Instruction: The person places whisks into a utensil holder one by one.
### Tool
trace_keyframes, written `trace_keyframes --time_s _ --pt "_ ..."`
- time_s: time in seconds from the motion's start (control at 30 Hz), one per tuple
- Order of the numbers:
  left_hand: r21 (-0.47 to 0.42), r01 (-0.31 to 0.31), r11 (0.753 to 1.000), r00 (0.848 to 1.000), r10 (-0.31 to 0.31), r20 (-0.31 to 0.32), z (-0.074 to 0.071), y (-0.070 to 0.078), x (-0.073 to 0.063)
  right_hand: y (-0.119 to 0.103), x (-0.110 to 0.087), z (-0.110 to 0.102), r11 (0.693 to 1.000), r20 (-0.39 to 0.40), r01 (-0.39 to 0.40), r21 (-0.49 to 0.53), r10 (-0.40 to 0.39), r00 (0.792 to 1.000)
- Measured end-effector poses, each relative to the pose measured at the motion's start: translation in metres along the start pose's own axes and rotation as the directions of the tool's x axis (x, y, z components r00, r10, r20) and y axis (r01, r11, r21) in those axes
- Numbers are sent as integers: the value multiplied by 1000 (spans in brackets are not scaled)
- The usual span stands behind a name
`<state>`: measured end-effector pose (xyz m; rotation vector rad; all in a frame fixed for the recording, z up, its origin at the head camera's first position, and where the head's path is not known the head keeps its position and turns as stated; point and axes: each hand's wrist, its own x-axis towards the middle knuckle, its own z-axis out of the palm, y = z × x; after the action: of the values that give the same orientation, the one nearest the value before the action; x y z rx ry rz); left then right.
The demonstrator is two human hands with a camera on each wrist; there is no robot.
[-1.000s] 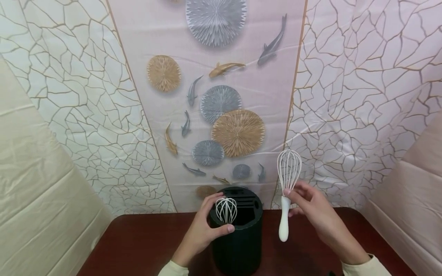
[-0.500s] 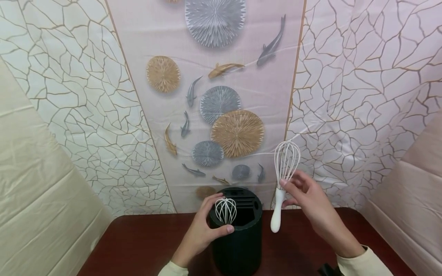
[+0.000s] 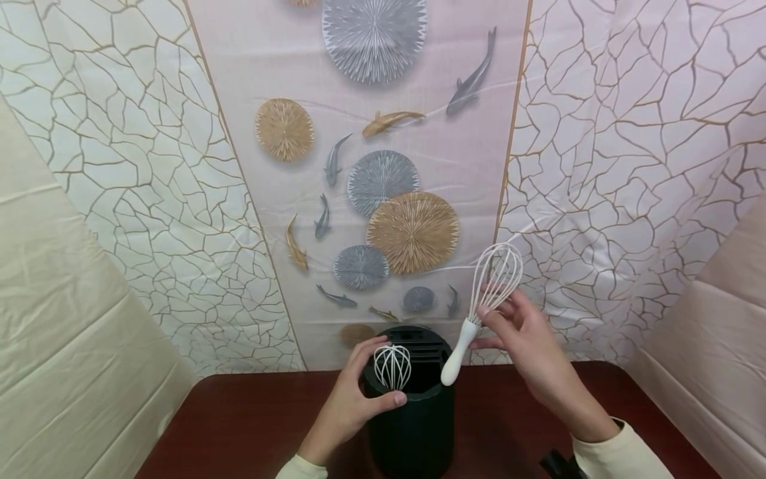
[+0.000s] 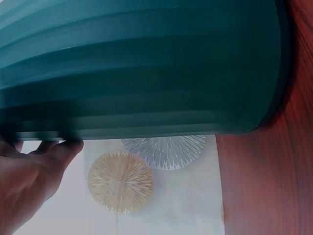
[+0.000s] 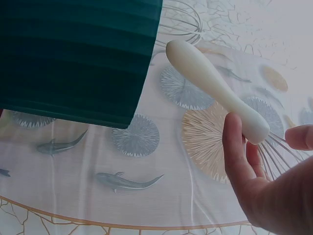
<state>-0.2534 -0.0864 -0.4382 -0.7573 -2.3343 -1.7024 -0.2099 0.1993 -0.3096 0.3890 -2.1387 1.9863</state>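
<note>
In the head view my right hand [image 3: 526, 352] pinches a white whisk [image 3: 461, 352] where its wires meet the handle. The whisk tilts, wire end up and to the right, and its handle end is at the right rim of a dark green utensil holder [image 3: 413, 432]. In the right wrist view the whisk's handle [image 5: 210, 78] points towards the holder [image 5: 73, 58]. My left hand [image 3: 350, 399] grips the holder's left rim, thumb in front and fingers behind. A second whisk [image 3: 391, 367] stands in the holder, only its wire head showing. In the left wrist view the holder's ribbed side [image 4: 146, 73] hides part of my left hand [image 4: 34, 171].
The holder stands on a dark red table [image 3: 251, 419]. Slots [image 3: 419, 349] divide the back of its top, and a dark opening lies in front of them. Behind hangs a patterned cloth [image 3: 383, 186]. A small black object [image 3: 559, 464] shows beside the right sleeve.
My right hand has moved left and slightly up with the whisk. The handle has swung from near upright to slanting, its end now at the holder's rim. My left hand has stayed put.
</note>
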Motion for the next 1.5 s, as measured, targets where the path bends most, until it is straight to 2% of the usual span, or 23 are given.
trace_keyframes --time_s 0.13,0.33,0.57,0.87,1.03,1.33,1.43,1.5 --pt "2 -5 1000 1000 5 -1 0 -1 0 2 -1 5 1000 -7 18 7 -18 1000" --pt "-7 -6 1000 1000 6 -4 0 -2 0 7 -3 12 993 -4 98 -67 -99 995" --pt "-3 7 1000 1000 -7 -2 0 -2 1 16 -4 21 982 76 159 -103 -152 985" --pt "-12 5 1000 1000 -5 3 0 -2 1 33 -8 28 932 152 316 -176 -291 944" --pt "-11 -9 1000 1000 9 2 0 -2 0 39 -9 30 916 194 360 -178 -326 925" --pt "-15 6 1000 1000 -6 4 0 -2 1 52 -11 33 841 172 472 -263 -441 881" --pt "-11 6 1000 1000 -6 3 0 -2 1 57 -11 36 805 160 513 -299 -487 859" --pt "-8 8 1000 1000 -8 3 0 -2 1 60 -10 37 767 165 540 -346 -517 840"
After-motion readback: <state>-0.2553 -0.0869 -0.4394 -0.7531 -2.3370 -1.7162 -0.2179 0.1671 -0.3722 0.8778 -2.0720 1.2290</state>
